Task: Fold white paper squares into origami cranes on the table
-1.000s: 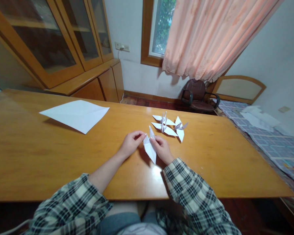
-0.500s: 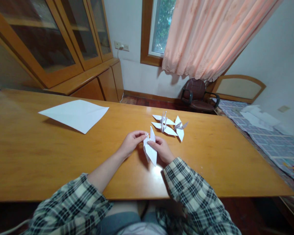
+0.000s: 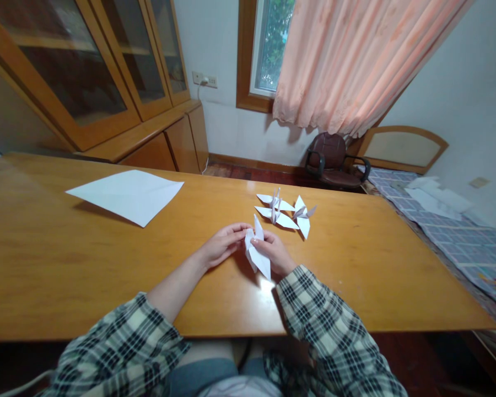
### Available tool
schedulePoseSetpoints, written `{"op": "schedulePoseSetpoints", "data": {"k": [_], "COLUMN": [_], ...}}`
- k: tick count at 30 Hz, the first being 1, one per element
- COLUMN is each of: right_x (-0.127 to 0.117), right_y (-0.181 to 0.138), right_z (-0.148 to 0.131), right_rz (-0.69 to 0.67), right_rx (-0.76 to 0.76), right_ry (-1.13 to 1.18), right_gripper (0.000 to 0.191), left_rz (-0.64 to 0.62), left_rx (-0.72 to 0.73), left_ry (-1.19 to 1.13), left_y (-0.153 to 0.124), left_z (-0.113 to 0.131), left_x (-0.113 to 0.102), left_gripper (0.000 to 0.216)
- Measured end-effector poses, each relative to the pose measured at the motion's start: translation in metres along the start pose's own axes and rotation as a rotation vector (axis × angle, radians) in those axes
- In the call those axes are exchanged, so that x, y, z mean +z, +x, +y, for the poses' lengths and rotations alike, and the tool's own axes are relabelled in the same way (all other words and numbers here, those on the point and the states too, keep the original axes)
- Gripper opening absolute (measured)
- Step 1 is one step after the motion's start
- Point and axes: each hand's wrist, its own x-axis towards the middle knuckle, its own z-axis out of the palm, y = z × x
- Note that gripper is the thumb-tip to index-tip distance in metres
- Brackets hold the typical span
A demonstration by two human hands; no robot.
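A partly folded white paper crane is held up over the table, its narrow points facing away from me and its wide flaps toward me. My right hand grips it from the right, thumb across the front and fingers behind. From the left, my left hand has its fingertips closed at the crane's upper left edge; part of those fingers is hidden behind the paper. Just beyond my hands stand three finished paper cranes: a front one, one behind it and one to the right.
A white paper sheet with a raised edge lies on the wooden table at the left. Beyond the table are a glass-door cabinet, a brown armchair and a bed at the right.
The crane in my hands has tilted, its near tip swinging slightly right. My left hand's fingers have shifted a little along its left edge. The finished cranes and the sheet stay put.
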Motion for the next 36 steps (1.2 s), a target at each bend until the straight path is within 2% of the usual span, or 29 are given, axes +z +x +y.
{"op": "schedulePoseSetpoints", "data": {"k": [9, 17, 22, 28, 32, 36], "right_x": [-0.0027, -0.0039, -0.0039, -0.0057, -0.0061, -0.0045], "right_y": [-0.0007, 0.0007, -0.0005, -0.0010, -0.0015, -0.0008], "right_z": [0.0018, 0.0056, 0.0038, 0.0028, 0.0035, 0.0028], "right_rz": [-0.037, -0.064, -0.033, -0.060, -0.054, -0.016], "right_rx": [0.029, 0.006, -0.027, -0.050, -0.066, -0.087], "right_ry": [0.026, 0.039, -0.009, -0.029, -0.073, -0.127], "right_gripper": [0.034, 0.035, 0.033, 0.032, 0.033, 0.033], "left_rz": [-0.032, -0.039, -0.023, -0.047, -0.028, 0.031], "left_rx": [-0.039, -0.006, 0.017, 0.036, 0.106, 0.259], "left_ry": [-0.005, -0.031, 0.022, 0.099, 0.216, 0.490], "left_y": [-0.0007, -0.0019, -0.0019, -0.0027, -0.0029, -0.0022], "left_z": [-0.0006, 0.0015, 0.0015, 0.0010, 0.0031, 0.0070], "left_x": [-0.0036, 0.0029, 0.0020, 0.0006, -0.0009, -0.0021], "left_gripper": [0.030, 0.033, 0.030, 0.029, 0.027, 0.022]}}
